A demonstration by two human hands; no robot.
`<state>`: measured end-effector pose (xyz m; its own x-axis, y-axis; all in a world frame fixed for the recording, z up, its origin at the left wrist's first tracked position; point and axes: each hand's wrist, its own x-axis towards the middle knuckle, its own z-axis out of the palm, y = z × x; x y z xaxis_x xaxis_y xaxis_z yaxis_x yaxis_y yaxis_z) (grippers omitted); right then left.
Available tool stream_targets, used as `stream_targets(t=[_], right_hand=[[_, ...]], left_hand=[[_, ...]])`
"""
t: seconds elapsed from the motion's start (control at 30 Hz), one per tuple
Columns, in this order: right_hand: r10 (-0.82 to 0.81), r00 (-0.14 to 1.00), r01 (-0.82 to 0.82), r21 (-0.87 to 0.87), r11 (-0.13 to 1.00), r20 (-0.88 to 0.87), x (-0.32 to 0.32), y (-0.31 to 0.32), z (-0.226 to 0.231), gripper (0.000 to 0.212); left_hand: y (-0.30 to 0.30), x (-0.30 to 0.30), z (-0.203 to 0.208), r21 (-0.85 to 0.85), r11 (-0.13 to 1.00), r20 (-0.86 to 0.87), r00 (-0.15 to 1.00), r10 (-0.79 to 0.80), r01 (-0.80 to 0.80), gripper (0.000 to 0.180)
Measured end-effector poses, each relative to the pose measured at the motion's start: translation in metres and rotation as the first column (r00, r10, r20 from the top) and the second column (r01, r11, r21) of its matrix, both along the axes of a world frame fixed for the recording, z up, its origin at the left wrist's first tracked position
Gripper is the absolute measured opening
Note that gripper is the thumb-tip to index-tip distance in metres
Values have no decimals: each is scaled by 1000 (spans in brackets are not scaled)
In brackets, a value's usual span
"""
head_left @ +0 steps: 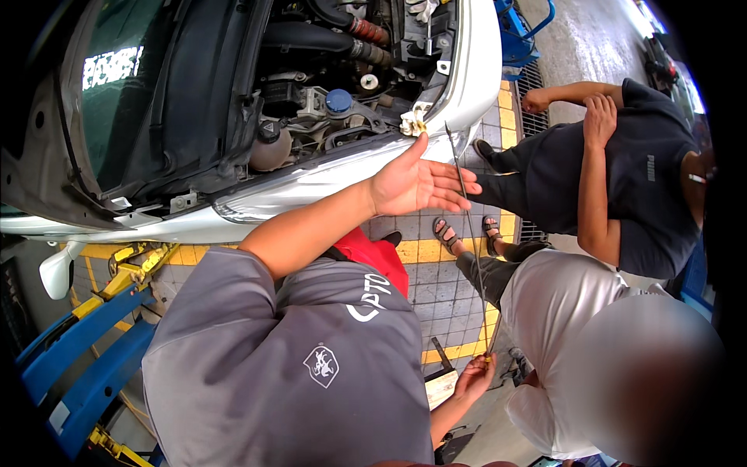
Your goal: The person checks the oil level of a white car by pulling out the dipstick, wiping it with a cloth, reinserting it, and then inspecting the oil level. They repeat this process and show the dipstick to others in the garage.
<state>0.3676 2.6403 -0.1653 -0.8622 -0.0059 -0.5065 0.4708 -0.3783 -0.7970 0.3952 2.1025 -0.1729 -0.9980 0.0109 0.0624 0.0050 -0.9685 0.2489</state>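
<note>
My right hand [473, 379], low at the right of my shirt, is closed on the yellow handle end of a long thin dipstick [480, 272]. From there the dipstick slants up to its dark tip near the car's front corner. It crosses the fingertips of my left hand [424, 185], which is stretched out with its palm showing and its fingers extended, not gripping. Just beyond my left thumb, a crumpled, stained white cloth [412, 121] lies at the edge of the engine bay [327, 109].
A silver car [288, 194] has its bonnet raised. A blue cap [338, 100] and a reservoir [271, 148] show inside. Two people, in a black shirt [654, 171] and a white shirt [556, 300], are close at right. Blue and yellow lift arms [101, 342] stand lower left.
</note>
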Motion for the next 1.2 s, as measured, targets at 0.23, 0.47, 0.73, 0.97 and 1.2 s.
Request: stream_targets(t=[0.23, 0.47, 0.73, 0.97, 1.2], right_hand=[[31, 999, -34, 154, 987, 21, 11, -22, 4, 28], [2, 999, 5, 192, 981, -36, 14, -22, 0, 27], [-19, 994, -9, 252, 968, 109, 11, -24, -21, 26], [-27, 939, -73, 275, 959, 344, 19, -44, -40, 26], [47, 831, -183, 192, 964, 555, 29, -49, -56, 23]], left_hand=[[-6, -27, -58, -73, 996, 278, 959, 60, -41, 77], [-3, -33, -73, -122, 993, 305, 951, 49, -12, 71], [-9, -31, -60, -186, 983, 278, 959, 57, -4, 75], [-13, -17, -32, -99, 995, -23, 1000, 14, -16, 111], [-27, -3, -14, -154, 981, -231, 961, -154, 120, 127]])
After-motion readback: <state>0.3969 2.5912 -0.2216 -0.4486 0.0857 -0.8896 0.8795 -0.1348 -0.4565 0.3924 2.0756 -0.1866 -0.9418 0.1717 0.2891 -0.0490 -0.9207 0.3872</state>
